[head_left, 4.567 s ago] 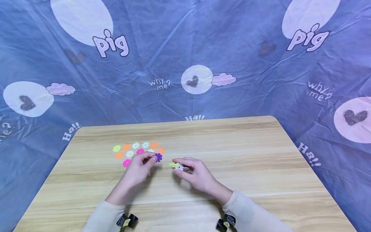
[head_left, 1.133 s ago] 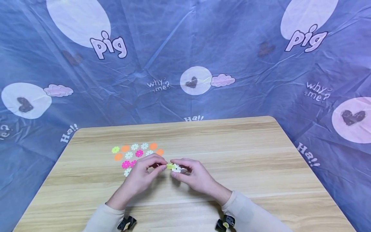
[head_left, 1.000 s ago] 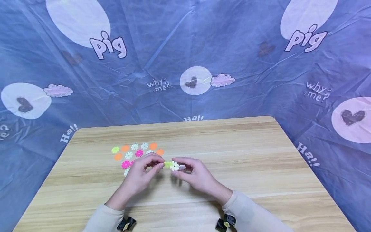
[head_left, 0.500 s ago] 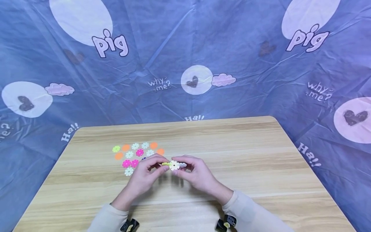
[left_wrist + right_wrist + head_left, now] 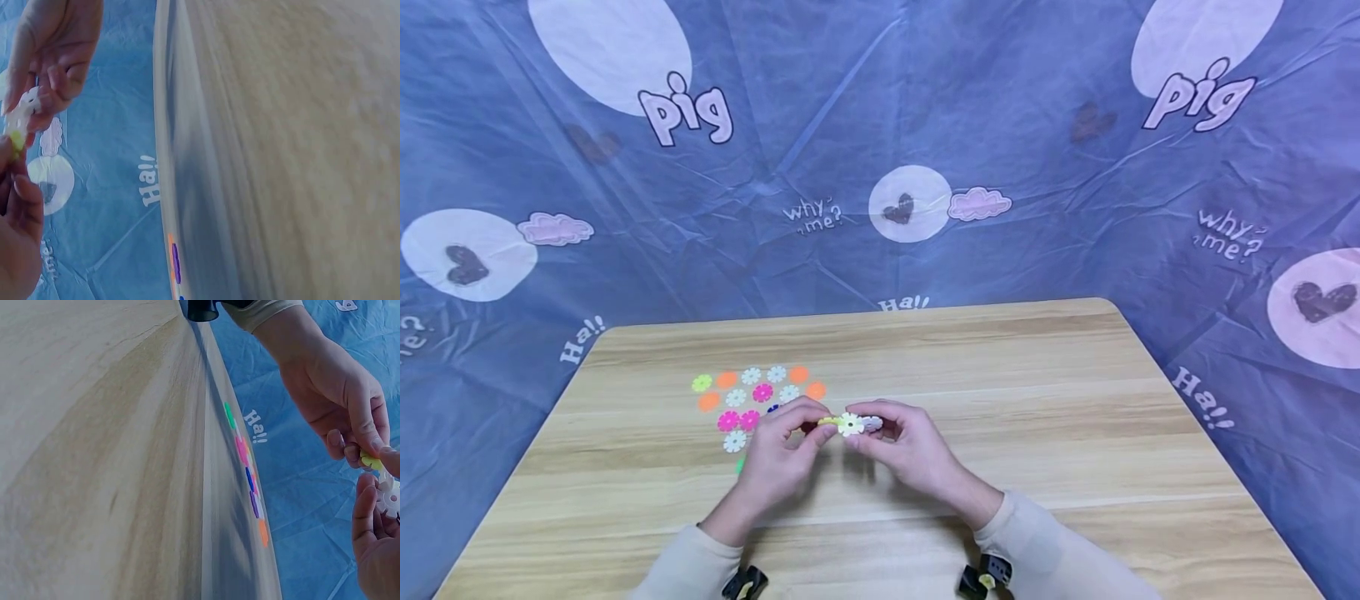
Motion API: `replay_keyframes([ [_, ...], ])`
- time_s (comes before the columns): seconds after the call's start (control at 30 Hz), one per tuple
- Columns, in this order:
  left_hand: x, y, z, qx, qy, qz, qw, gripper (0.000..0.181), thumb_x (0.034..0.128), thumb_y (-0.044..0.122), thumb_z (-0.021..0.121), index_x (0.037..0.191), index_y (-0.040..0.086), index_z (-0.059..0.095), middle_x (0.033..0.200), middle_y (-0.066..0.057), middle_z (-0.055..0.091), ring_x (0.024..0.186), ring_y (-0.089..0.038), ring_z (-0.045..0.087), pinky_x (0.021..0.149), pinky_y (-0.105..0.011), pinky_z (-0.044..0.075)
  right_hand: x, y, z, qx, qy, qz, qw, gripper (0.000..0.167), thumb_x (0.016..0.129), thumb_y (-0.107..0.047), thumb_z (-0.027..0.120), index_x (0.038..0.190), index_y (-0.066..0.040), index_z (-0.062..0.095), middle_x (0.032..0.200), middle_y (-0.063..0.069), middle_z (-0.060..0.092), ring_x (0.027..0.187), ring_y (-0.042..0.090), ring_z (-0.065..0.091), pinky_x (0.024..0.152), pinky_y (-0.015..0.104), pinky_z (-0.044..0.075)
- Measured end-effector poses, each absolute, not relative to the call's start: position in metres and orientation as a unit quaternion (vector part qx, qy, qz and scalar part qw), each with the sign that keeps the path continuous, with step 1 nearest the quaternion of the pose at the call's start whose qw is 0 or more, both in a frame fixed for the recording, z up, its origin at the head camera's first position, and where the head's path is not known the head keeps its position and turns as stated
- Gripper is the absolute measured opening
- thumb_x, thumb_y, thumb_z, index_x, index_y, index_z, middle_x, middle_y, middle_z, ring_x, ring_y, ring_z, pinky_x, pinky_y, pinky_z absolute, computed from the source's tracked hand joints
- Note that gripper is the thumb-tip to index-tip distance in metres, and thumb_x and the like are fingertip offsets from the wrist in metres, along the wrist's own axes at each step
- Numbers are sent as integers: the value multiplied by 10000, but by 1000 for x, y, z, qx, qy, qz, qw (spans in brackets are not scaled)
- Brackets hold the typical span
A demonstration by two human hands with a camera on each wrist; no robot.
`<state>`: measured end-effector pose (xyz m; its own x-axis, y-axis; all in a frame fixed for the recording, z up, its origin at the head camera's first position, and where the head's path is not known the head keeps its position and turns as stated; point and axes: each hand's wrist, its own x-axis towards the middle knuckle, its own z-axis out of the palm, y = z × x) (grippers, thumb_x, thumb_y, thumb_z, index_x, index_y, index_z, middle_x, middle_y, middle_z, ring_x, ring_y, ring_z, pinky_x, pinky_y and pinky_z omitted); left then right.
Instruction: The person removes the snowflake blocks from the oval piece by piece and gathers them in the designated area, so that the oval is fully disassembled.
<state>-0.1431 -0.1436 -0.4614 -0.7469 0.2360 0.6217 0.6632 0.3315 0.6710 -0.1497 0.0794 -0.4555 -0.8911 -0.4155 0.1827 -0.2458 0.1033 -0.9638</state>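
Note:
In the head view my left hand (image 5: pixel 781 446) pinches a yellow snowflake disc (image 5: pixel 827 422), seen nearly edge-on, between thumb and fingertips. It meets a white snowflake disc (image 5: pixel 850 425) that faces the camera, with a greyish-white disc (image 5: pixel 872 423) on the far side. My right hand (image 5: pixel 913 446) grips these white discs from the right. Both hands are held above the table. The right wrist view shows the yellow disc (image 5: pixel 371 461) against the white discs (image 5: pixel 389 495), partly covered by fingers. Fingers hide how the discs are slotted together.
Loose snowflake discs lie flat left of my hands: several white (image 5: pixel 735 398), orange (image 5: pixel 709 402) and pink (image 5: pixel 763 392), and a yellow-green one (image 5: pixel 702 383). A green disc (image 5: pixel 741 466) is mostly hidden by my left hand. The wooden table (image 5: pixel 1037 375) ends before a blue printed cloth (image 5: pixel 1000 275).
My left hand was apart from the right, its fingertips at a purple disc; it has come right and pinches the yellow disc. The joined discs have turned, the white one facing the camera.

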Motion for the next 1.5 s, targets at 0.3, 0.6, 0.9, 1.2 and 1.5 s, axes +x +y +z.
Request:
replay_keyframes([
  [0.3,-142,-133,-459,-294,-791,-455,285,171,877,-118,794,921,27,715,917,-49,732,762,-133,632,716,-137,537,-149,77,-451,-215,743,-631,61,374,944,-125,827,1290,-6,749,1195,179,778,977,263,749,848,250,638],
  [0.6,-139,-130,-455,-263,-827,-407,284,195,874,-119,782,910,24,655,878,-54,674,737,-58,522,621,-155,467,-147,75,-449,-208,736,-640,67,358,935,-117,837,1267,-8,759,1182,180,774,941,71,735,845,243,641],
  [0.9,-137,-130,-451,-237,-854,-389,252,120,951,-14,761,968,54,662,904,-15,662,762,-44,507,636,-207,481,-149,75,-450,-210,739,-638,60,372,938,-121,832,1286,-15,755,1170,172,780,933,114,739,818,244,639],
  [1.2,-135,-143,-444,-213,-854,-444,166,81,986,44,757,1025,113,744,909,50,699,728,-33,512,610,-220,481,-151,78,-450,-213,739,-636,63,402,937,-116,827,1311,0,736,1161,180,773,935,103,733,844,256,641],
  [1.5,-134,-152,-440,-142,-863,-472,106,123,936,72,824,1043,128,804,911,21,753,744,-65,586,663,-230,542,-153,78,-453,-209,741,-633,82,389,938,-125,830,1302,-15,745,1165,177,775,919,86,728,844,249,639],
])
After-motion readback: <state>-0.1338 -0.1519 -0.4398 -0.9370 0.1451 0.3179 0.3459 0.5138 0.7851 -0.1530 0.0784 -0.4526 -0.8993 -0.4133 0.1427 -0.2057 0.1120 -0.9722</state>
